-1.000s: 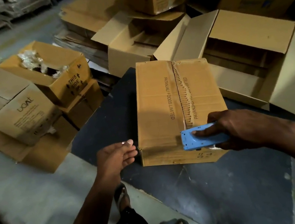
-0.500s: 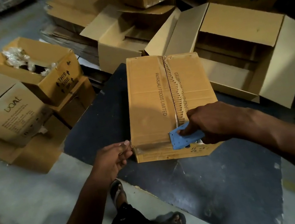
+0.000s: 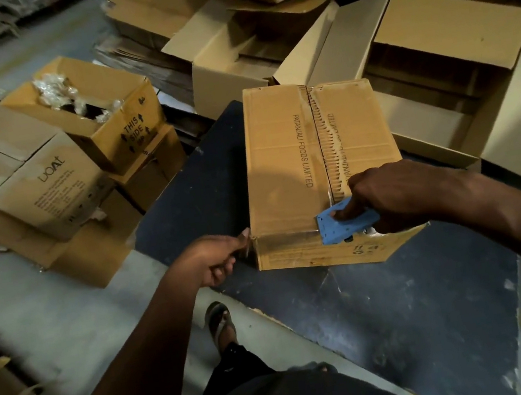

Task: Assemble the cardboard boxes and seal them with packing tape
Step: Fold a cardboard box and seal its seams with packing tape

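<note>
While fingers (image 3: 242, 239) pinch box (image 3: 281, 165) edge—dispenser (image 3: 344, 224) adjoins.

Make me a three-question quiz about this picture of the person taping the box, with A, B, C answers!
1. Where is the box being taped?
A. on a dark sheet
B. inside a bigger box
C. on a shelf

2. What colour is the tape tool?
A. red
B. blue
C. green

3. What is the right hand doing?
A. hanging free
B. waving
C. holding the tape tool

Answers:
1 A, the box stands on the dark sheet on the floor.
2 B, the tool at the box's near edge is blue.
3 C, its grip is closed on the tool, while the left hand is at the box's near left corner.
</note>
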`<state>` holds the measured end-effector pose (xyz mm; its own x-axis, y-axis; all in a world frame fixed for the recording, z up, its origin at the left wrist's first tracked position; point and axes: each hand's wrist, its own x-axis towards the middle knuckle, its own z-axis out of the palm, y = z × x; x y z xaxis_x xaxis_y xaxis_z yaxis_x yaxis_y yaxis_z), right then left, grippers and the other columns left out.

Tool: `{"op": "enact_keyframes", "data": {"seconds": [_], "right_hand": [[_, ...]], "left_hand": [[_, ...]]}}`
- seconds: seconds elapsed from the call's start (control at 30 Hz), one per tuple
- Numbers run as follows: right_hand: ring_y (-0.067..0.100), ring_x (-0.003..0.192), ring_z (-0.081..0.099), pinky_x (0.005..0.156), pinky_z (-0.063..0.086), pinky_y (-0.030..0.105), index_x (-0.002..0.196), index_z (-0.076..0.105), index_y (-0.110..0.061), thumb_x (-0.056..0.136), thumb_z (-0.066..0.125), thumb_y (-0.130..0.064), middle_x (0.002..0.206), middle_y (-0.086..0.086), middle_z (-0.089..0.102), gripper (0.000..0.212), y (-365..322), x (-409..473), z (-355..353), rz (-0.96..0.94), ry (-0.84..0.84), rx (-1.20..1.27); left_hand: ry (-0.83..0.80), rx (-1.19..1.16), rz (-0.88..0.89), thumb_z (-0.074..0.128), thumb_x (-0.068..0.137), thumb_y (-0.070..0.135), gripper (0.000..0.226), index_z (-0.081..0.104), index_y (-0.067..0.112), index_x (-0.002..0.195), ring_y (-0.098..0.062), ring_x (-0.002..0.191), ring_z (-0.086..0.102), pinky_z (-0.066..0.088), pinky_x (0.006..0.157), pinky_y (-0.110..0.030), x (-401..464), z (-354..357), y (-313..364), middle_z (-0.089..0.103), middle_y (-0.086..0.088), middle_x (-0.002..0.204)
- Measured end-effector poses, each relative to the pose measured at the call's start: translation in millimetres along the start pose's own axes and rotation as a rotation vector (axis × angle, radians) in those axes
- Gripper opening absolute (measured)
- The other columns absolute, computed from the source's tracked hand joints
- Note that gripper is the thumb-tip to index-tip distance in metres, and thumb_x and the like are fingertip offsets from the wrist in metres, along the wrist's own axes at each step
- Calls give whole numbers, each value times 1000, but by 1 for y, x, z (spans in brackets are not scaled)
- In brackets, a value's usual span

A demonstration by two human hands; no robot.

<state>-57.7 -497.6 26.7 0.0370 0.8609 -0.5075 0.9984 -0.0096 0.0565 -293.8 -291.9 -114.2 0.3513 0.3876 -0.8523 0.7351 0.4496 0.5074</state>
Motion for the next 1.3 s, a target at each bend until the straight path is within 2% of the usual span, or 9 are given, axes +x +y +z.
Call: {"op": "enact_keyframes", "data": {"seconds": [0.17, 0.27, 0.4, 0.47, 0.53, 0.63, 0.8, 1.07, 1.3], "right_hand": [[15, 106, 57, 69, 45, 29, 147, 43, -56, 97, 63, -36, 104, -16, 38, 58, -2, 2, -3, 16, -3, 0], [16, 108, 57, 70, 44, 29, 147, 44, -55, 97, 63, -35, 105, -16, 39, 57, -4, 1, -4, 38, -2, 2], [17, 106, 57, 66, 40, 30, 148, 39, -57, 96, 62, -26, 103, -16, 38, 65, -5, -8, -3, 60, -10, 18], [17, 99, 56, 64, 42, 31, 149, 37, -59, 96, 61, -21, 105, -15, 41, 69, -3, -12, -3, 70, -6, 16], [18, 94, 56, 61, 45, 33, 147, 37, -61, 95, 60, -17, 107, -13, 46, 72, -4, -14, -3, 74, -8, 0], [18, 97, 59, 65, 50, 34, 147, 40, -60, 93, 64, -17, 115, -12, 55, 72, -3, -15, -1, 103, -39, 6], [14, 91, 55, 57, 38, 28, 144, 47, -56, 94, 65, -26, 112, -17, 55, 61, 12, -36, 2, 192, -48, 32], [18, 110, 63, 77, 56, 35, 145, 41, -60, 92, 67, -25, 129, -12, 61, 69, 40, -79, 15, 295, -160, 0], [24, 110, 65, 73, 53, 37, 147, 49, -45, 94, 67, -25, 128, -5, 63, 59, 17, -56, 8, 255, -31, 34]], "left_hand": [[107, -51, -23, 74, 96, 34, 24, 69, 11, 89, -9, 49, 40, 28, 42, -23, 30, 22, -29, 59, -3, 71], [425, 38, 187, 71, 98, 26, 14, 71, 14, 89, -31, 81, 68, 55, 72, -41, 46, 38, -37, 70, -12, 90], [850, -5, 921, 58, 104, 32, 28, 67, 18, 126, -7, 104, 57, 47, 90, -24, 0, 57, -9, 62, 1, 118], [767, 355, 1378, 63, 96, 47, 49, 66, 13, 131, -12, 115, 55, 43, 99, -28, -25, 78, 2, 64, -2, 125], [652, 850, 1571, 68, 89, 60, 74, 62, 5, 137, -23, 132, 54, 40, 115, -41, -13, 92, -3, 64, -11, 139], [725, 1229, 1628, 76, 93, 46, 68, 59, 4, 143, -30, 135, 58, 49, 111, -51, 33, 91, -19, 60, -15, 145], [826, 1157, 1778, 58, 104, 40, 48, 63, 9, 141, -25, 132, 61, 49, 111, -46, 43, 90, -17, 63, -11, 143], [735, 1246, 1757, 35, 112, 44, 51, 57, 13, 146, -30, 133, 59, 47, 112, -49, 42, 72, -3, 60, -9, 146], [585, 1430, 1573, 35, 107, 48, 61, 31, 19, 160, -30, 154, 29, 26, 124, -57, 45, 27, 23, 41, -8, 161]]}}
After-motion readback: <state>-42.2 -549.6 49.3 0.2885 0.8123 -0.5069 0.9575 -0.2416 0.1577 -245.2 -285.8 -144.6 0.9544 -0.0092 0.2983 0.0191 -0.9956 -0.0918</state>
